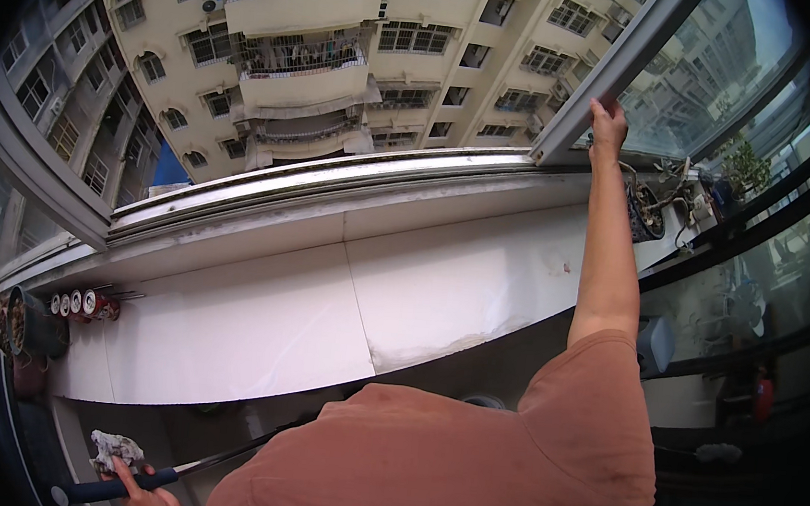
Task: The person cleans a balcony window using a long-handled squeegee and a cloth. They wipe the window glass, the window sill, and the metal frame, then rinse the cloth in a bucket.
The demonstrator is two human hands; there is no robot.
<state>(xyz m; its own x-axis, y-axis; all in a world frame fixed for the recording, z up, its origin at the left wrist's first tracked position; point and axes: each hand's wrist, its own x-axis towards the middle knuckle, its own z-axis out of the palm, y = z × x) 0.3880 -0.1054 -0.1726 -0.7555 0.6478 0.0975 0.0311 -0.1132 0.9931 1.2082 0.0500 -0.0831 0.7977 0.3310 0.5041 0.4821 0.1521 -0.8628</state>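
Note:
Low at the left, my left hand [145,498] is around the dark blue grip of a pole [110,490], whose thin metal shaft runs up to the right behind my body. A crumpled, stained white cloth [116,449] is at the same hand's fingers. My right arm reaches far out, and my right hand [609,128] holds the edge of a grey metal sliding-window frame [600,82]. Before me runs a white tiled windowsill ledge [247,326], with the metal window track [324,188] along its outer side.
Several drink cans [103,306] lie at the ledge's left end beside a dark flowerpot [37,326]. A patterned plant pot [645,220] stands at the right end, near my forearm. Past the open window, a yellow apartment building [426,9] rises opposite.

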